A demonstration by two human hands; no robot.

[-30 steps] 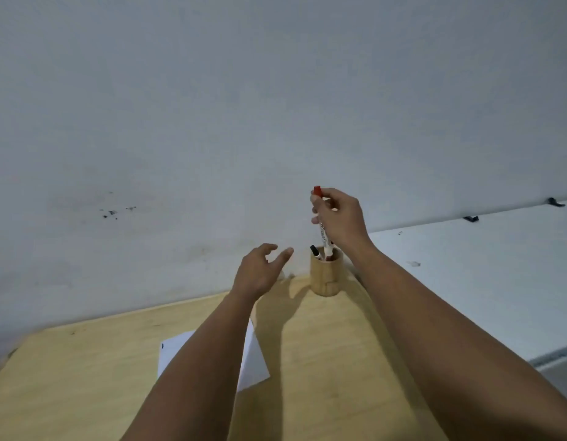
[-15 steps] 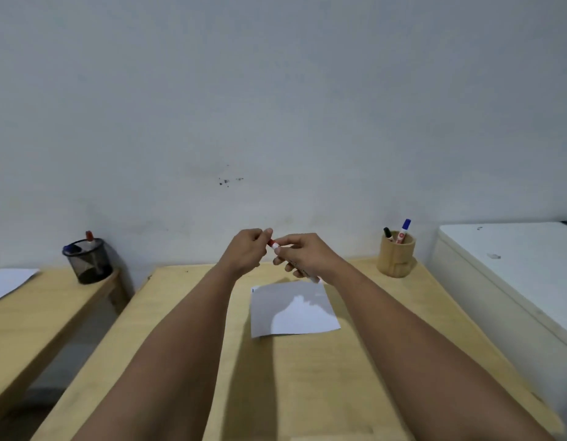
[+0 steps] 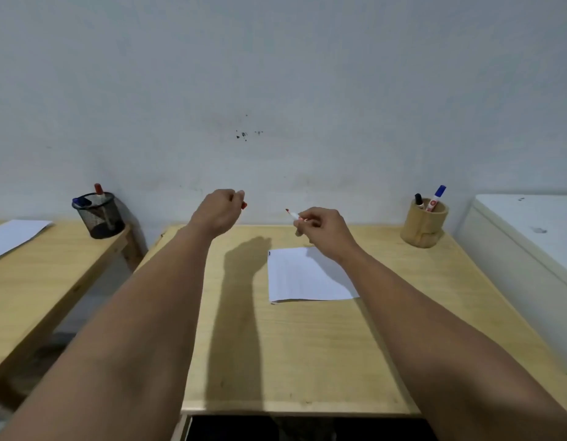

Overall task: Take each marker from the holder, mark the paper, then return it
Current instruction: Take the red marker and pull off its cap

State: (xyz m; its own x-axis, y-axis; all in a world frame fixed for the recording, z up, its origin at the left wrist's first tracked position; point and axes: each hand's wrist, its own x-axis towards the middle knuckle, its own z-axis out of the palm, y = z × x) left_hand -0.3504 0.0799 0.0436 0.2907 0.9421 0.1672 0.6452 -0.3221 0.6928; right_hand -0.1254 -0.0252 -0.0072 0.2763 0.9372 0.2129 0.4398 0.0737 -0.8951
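I pinch the uncapped red marker (image 3: pixel 295 215) in my right hand (image 3: pixel 320 229), just above the paper's (image 3: pixel 307 276) far edge. My left hand (image 3: pixel 220 213), left of the paper, grips its red cap (image 3: pixel 244 205). The wooden holder (image 3: pixel 423 222) stands far right of the paper.

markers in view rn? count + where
5. Red marker, uncapped, in the right hand. Black and blue-capped ones in the wooden holder. Red and blue ones in the mesh cup; more could be hidden there.
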